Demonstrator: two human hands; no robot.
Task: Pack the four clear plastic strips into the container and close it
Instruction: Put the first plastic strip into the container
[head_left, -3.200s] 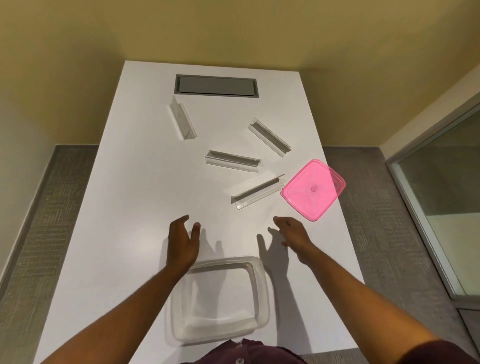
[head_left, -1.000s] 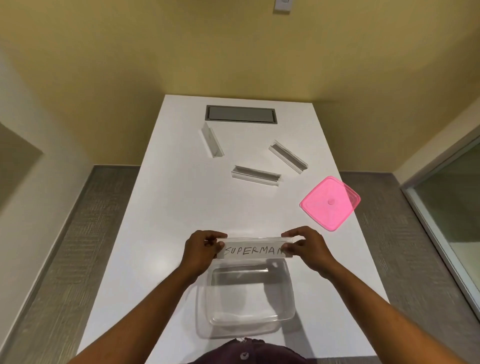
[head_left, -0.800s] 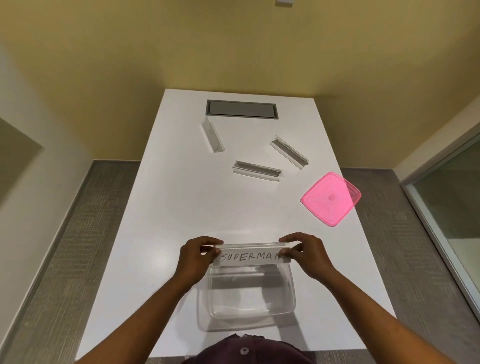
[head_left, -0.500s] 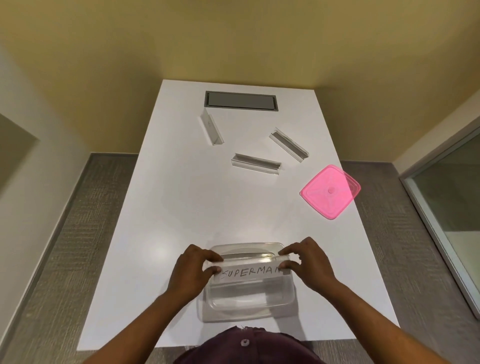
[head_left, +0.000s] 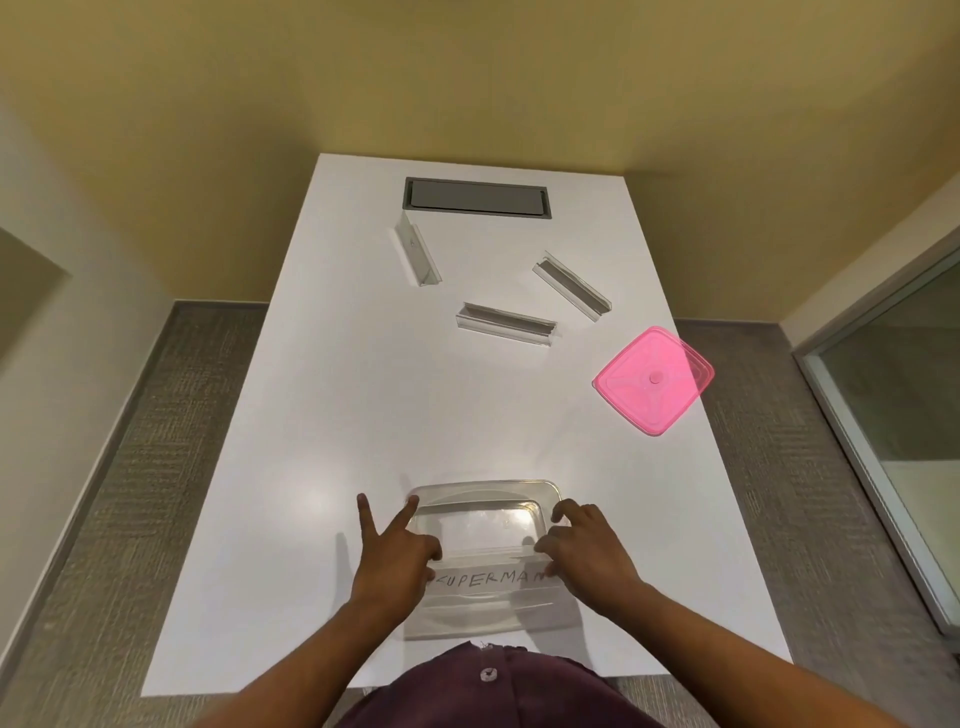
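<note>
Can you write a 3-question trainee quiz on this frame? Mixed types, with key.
1. Multiple choice: how many clear strips lie loose on the table, outside the container? A) one B) three C) four
2. True or false: the pink lid is already on the container.
3. Short answer: what word is handwritten on the labelled strip, and what holds it?

Key
1. B: the far-left strip, the middle strip and the right strip.
2. False: it lies apart, near the table's right edge.
3. SUPERMAN; the left hand and right hand each hold one end, over the container's near side.
</note>
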